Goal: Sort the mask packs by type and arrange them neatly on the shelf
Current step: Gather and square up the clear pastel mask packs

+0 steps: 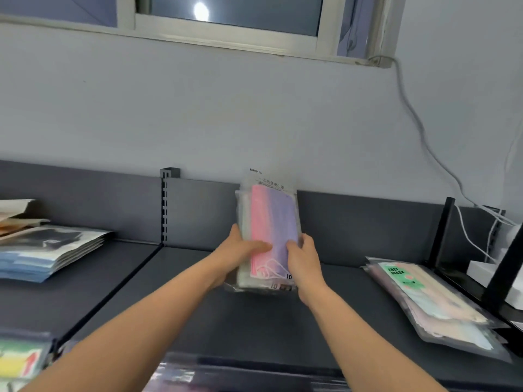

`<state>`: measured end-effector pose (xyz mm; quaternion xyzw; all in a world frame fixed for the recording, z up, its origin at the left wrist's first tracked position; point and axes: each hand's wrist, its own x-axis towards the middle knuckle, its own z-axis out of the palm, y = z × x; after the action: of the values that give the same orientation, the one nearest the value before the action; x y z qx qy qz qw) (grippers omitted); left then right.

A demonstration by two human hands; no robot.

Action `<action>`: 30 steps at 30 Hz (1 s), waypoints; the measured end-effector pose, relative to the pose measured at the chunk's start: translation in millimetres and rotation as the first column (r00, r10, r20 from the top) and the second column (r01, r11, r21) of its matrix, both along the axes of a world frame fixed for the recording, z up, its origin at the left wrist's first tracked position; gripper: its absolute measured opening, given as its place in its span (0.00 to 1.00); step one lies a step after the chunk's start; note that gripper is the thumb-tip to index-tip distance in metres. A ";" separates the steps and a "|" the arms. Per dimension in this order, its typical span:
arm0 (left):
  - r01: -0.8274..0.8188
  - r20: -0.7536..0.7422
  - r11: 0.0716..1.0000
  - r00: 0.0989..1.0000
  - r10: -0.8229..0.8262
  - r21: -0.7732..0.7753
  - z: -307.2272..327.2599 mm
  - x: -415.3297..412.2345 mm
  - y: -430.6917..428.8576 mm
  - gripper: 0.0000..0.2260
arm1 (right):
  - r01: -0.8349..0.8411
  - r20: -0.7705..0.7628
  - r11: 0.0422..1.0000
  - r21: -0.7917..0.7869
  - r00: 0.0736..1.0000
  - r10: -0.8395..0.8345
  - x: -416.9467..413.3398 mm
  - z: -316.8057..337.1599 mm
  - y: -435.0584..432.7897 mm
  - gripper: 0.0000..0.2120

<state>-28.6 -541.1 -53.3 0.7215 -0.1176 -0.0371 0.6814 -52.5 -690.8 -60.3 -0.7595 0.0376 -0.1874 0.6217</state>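
Note:
A small stack of clear mask packs with pink-to-purple masks stands tilted upright on the dark grey shelf, near its back panel. My left hand grips the stack's left edge, thumb across the front. On the stack's right edge, my right hand holds with its fingers curled round. A pile of pastel packs with a green "FACE MASK" label lies flat at the right. At the left lies a pile of blue and black-printed packs.
A slotted upright and a seam divide the shelf into left and middle sections. More packs, blurred, lie at the bottom left and bottom centre. A black frame, white boxes and cables stand at the right end.

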 end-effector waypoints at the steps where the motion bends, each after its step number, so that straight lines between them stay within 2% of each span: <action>1: 0.028 -0.015 0.999 0.999 -0.028 0.022 1.8 -1.4 13.0 0.36 | -0.007 -0.001 1.000 -0.018 1.000 0.007 0.5 1.6 9.1 0.18; 4: 0.026 0.019 1.000 0.999 -0.026 0.003 4.5 -7.3 49.6 0.27 | -0.058 0.005 0.998 -0.039 0.998 0.059 0.0 9.8 40.6 0.19; 8: -0.215 0.090 0.976 0.973 0.210 0.046 2.9 -13.4 96.3 0.17 | -0.171 -0.024 0.985 -0.015 0.985 0.171 0.5 17.6 87.0 0.16; 14: -0.440 0.148 0.885 0.895 0.420 0.149 -1.5 -18.3 179.2 0.13 | -0.258 -0.016 0.962 -0.085 0.966 0.258 2.2 10.2 166.2 0.06; 16: -0.456 0.154 0.874 0.888 0.434 0.169 -4.1 -18.3 205.9 0.12 | -0.262 -0.015 0.960 -0.103 0.965 0.262 2.3 6.9 194.2 0.04; 19: -0.454 0.166 0.854 0.890 0.424 0.255 -6.1 -19.7 243.3 0.12 | -0.241 -0.039 0.962 -0.129 0.970 0.238 1.6 2.9 233.3 0.08; 23: -0.406 0.169 0.834 0.914 0.370 0.375 -9.5 -18.2 279.2 0.23 | -0.216 -0.134 0.968 -0.131 0.971 0.198 3.8 -7.5 271.4 0.05; 24: -0.390 0.175 0.815 0.921 0.349 0.428 -11.8 -16.5 286.2 0.23 | -0.214 -0.159 0.967 -0.140 0.969 0.191 2.0 -9.1 278.4 0.06; 26: -0.353 0.165 0.793 0.935 0.313 0.497 -17.6 -12.5 297.8 0.21 | -0.211 -0.204 0.965 -0.152 0.963 0.178 -2.1 -12.6 289.0 0.18; 27: -0.329 0.151 0.791 0.944 0.294 0.516 -20.5 -10.7 301.9 0.21 | -0.202 -0.224 0.965 -0.164 0.961 0.163 -3.2 -14.8 292.9 0.21; 28: -0.311 0.147 0.777 0.950 0.277 0.548 -22.7 -8.7 305.2 0.21 | -0.194 -0.242 0.963 -0.188 0.959 0.146 -3.8 -16.8 296.0 0.21; 30: -0.305 0.184 0.691 0.952 0.245 0.655 -24.9 -4.2 310.4 0.22 | -0.173 -0.277 0.961 -0.216 0.954 0.110 -0.4 -22.0 299.9 0.20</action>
<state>-32.8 -230.7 -78.3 0.9294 -0.0144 0.0547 0.3648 -52.9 -391.0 -82.3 -0.8472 0.0421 -0.0428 0.5278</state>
